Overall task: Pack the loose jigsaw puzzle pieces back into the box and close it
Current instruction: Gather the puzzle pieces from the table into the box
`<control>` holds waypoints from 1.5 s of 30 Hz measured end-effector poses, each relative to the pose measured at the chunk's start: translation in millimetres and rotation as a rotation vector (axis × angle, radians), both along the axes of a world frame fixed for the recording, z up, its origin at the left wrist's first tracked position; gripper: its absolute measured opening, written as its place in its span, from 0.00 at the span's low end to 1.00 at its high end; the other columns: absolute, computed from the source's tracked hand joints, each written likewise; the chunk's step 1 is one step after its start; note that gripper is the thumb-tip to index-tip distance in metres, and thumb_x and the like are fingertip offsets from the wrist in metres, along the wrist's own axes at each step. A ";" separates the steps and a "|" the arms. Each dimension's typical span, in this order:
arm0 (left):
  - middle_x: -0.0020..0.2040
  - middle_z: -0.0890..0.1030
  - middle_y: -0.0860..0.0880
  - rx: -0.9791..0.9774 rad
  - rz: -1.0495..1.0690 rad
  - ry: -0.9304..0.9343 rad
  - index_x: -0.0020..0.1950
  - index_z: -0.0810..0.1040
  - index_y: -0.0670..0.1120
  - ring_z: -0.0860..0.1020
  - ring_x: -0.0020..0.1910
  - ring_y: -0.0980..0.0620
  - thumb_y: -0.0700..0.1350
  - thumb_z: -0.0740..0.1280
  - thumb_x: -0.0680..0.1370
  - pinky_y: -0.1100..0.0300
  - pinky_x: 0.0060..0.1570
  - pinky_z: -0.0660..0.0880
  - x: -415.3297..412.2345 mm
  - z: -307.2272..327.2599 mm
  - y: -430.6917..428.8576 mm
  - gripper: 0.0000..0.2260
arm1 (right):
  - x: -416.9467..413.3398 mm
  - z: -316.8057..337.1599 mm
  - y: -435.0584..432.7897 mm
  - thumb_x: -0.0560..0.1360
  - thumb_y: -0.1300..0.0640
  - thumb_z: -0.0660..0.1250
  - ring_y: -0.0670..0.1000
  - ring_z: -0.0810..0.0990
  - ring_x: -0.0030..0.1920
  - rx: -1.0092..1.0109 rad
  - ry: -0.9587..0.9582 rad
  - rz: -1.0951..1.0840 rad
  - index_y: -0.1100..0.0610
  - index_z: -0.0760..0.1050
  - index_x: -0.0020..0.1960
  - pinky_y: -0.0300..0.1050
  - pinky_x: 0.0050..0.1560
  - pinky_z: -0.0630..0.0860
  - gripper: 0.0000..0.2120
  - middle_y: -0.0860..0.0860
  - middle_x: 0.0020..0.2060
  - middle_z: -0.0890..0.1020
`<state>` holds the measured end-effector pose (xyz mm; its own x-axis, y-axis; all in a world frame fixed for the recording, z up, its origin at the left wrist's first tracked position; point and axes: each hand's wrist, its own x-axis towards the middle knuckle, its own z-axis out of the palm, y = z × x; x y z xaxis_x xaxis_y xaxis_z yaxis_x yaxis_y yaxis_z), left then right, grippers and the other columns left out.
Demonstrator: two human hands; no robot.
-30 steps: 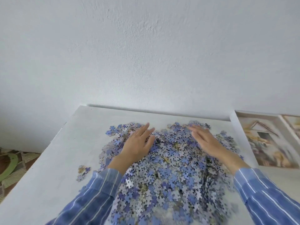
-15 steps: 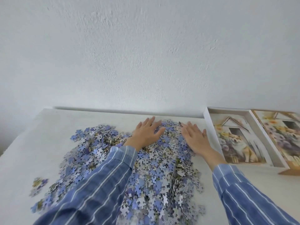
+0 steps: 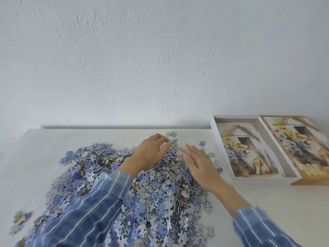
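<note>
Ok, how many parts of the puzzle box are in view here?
2. The open box tray sits to the right of the puzzle pile. The lid lies beside it, further right, partly cut off by the frame edge.

Left hand [image 3: 153, 152] curls its fingers; right hand [image 3: 200, 164] lies flat.

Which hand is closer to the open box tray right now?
Right. The right hand rests flat on the right side of the pile, just left of the box tray and not touching it. The left hand is farther left, at the far edge.
</note>
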<state>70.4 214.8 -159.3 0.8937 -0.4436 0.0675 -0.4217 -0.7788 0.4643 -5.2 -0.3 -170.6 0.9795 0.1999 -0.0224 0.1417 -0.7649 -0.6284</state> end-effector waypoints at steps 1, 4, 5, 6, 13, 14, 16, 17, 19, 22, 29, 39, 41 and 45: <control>0.65 0.74 0.51 0.014 -0.015 -0.007 0.66 0.74 0.52 0.73 0.62 0.51 0.57 0.51 0.83 0.52 0.61 0.70 8.5 -1.2 -9.2 0.19 | 6.1 -0.6 -4.5 0.83 0.39 0.43 0.44 0.49 0.79 -0.019 -0.002 -0.065 0.46 0.62 0.78 0.43 0.77 0.38 0.27 0.44 0.79 0.58; 0.78 0.61 0.52 0.121 -0.065 0.062 0.75 0.65 0.57 0.58 0.77 0.50 0.58 0.50 0.83 0.47 0.75 0.56 29.9 -4.9 -37.1 0.21 | 26.4 -5.6 -12.5 0.84 0.41 0.43 0.48 0.42 0.80 -0.098 0.123 -0.190 0.52 0.54 0.81 0.46 0.77 0.33 0.28 0.50 0.81 0.49; 0.80 0.56 0.53 0.164 -0.080 0.105 0.77 0.62 0.57 0.52 0.79 0.51 0.58 0.49 0.83 0.47 0.77 0.50 33.9 -6.3 -43.6 0.22 | 30.2 -7.1 -13.0 0.84 0.41 0.43 0.48 0.40 0.80 -0.115 0.155 -0.203 0.53 0.52 0.81 0.47 0.76 0.32 0.29 0.51 0.81 0.46; 0.80 0.52 0.53 0.204 -0.092 0.144 0.78 0.58 0.57 0.48 0.79 0.51 0.58 0.48 0.84 0.48 0.77 0.46 37.2 -8.8 -48.4 0.22 | 32.5 -9.1 -13.5 0.84 0.41 0.42 0.49 0.39 0.80 -0.136 0.166 -0.209 0.54 0.50 0.81 0.47 0.76 0.32 0.29 0.52 0.81 0.45; 0.79 0.56 0.55 0.190 -0.187 0.176 0.77 0.62 0.55 0.51 0.78 0.56 0.58 0.49 0.84 0.56 0.75 0.50 9.7 -2.7 -42.1 0.22 | 0.9 -15.7 -9.2 0.84 0.41 0.45 0.45 0.47 0.79 -0.072 0.091 -0.063 0.52 0.55 0.80 0.45 0.78 0.40 0.29 0.47 0.80 0.54; 0.79 0.58 0.55 0.184 -0.203 0.174 0.76 0.65 0.55 0.54 0.78 0.57 0.58 0.50 0.84 0.56 0.74 0.52 2.1 -1.0 -37.1 0.22 | -9.4 -14.6 -6.5 0.83 0.41 0.45 0.44 0.49 0.79 -0.041 0.080 -0.032 0.51 0.56 0.80 0.45 0.79 0.42 0.29 0.46 0.80 0.55; 0.76 0.65 0.54 0.208 -0.246 0.132 0.73 0.70 0.54 0.60 0.75 0.56 0.58 0.51 0.83 0.55 0.73 0.58 -14.5 1.9 -26.2 0.22 | -29.9 -9.6 -2.7 0.83 0.40 0.46 0.41 0.52 0.78 0.031 0.060 0.020 0.49 0.57 0.80 0.46 0.79 0.46 0.28 0.43 0.78 0.58; 0.74 0.68 0.54 0.225 -0.264 0.100 0.72 0.71 0.54 0.64 0.72 0.54 0.58 0.52 0.83 0.54 0.72 0.61 -22.0 2.9 -21.3 0.21 | -36.7 -7.3 -3.3 0.82 0.39 0.46 0.40 0.53 0.77 0.050 0.042 0.033 0.47 0.58 0.79 0.46 0.79 0.47 0.28 0.41 0.78 0.59; 0.68 0.73 0.53 0.230 -0.267 0.071 0.70 0.73 0.53 0.68 0.66 0.53 0.57 0.52 0.83 0.53 0.68 0.66 -33.9 6.0 -13.2 0.20 | -39.8 -6.2 -9.8 0.82 0.37 0.44 0.40 0.51 0.78 0.035 -0.031 -0.021 0.45 0.60 0.78 0.45 0.79 0.43 0.28 0.39 0.77 0.58; 0.64 0.76 0.52 0.194 -0.234 0.026 0.69 0.73 0.52 0.72 0.62 0.52 0.57 0.51 0.83 0.52 0.69 0.65 -45.0 7.1 -6.1 0.20 | -28.9 -13.2 -27.8 0.82 0.36 0.42 0.44 0.46 0.79 0.035 0.038 -0.253 0.46 0.58 0.79 0.51 0.79 0.40 0.29 0.43 0.80 0.53; 0.79 0.57 0.53 0.236 -0.235 0.045 0.78 0.60 0.53 0.57 0.77 0.51 0.59 0.48 0.84 0.54 0.76 0.53 -79.5 4.9 -1.5 0.24 | -54.8 -23.5 4.4 0.83 0.39 0.44 0.45 0.46 0.80 -0.092 0.079 -0.243 0.51 0.54 0.81 0.44 0.77 0.36 0.29 0.47 0.80 0.52; 0.78 0.56 0.59 0.006 -0.032 -0.042 0.75 0.64 0.60 0.54 0.77 0.58 0.65 0.45 0.81 0.52 0.77 0.49 -154.9 -7.4 61.3 0.25 | -121.2 -15.8 27.3 0.83 0.37 0.47 0.39 0.51 0.78 0.143 -0.081 -0.278 0.44 0.62 0.77 0.41 0.77 0.39 0.26 0.42 0.78 0.60; 0.77 0.59 0.59 -0.031 0.159 -0.047 0.73 0.67 0.60 0.57 0.77 0.57 0.66 0.46 0.79 0.49 0.76 0.50 -176.9 -10.9 91.1 0.26 | -138.0 -20.4 23.5 0.81 0.34 0.45 0.39 0.51 0.78 0.127 -0.113 -0.296 0.43 0.62 0.77 0.41 0.77 0.38 0.28 0.40 0.77 0.60; 0.76 0.62 0.57 -0.094 0.431 -0.098 0.71 0.71 0.58 0.58 0.77 0.54 0.67 0.48 0.78 0.46 0.75 0.53 -211.6 -23.3 159.9 0.27 | -160.9 -27.1 17.9 0.79 0.32 0.44 0.42 0.50 0.79 0.059 -0.102 -0.341 0.42 0.61 0.77 0.43 0.77 0.37 0.31 0.38 0.77 0.57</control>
